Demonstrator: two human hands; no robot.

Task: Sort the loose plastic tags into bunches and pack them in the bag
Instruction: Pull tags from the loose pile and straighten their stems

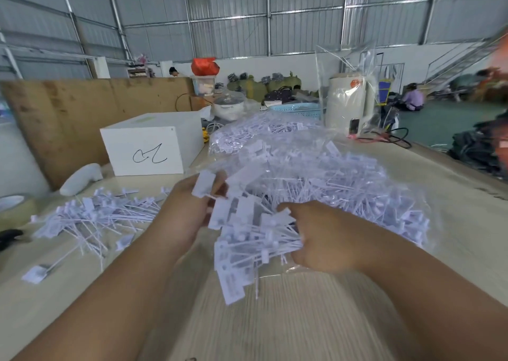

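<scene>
Sorting white plastic tags at a wooden table.
Right hand clamped on a bunch; left hand pinching 1 tag; loose pile left, clear bag and white box behind.

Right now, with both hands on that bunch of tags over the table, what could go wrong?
1. The bunch is splayed, its heads fanning out of the right hand; loose ones could slip from the grip onto the table.
2. The left hand pinches only one tag, so that one may drop.
3. The loose pile lies close by; dropped tags could mix back into it, possibly upsetting the sorting.
</scene>
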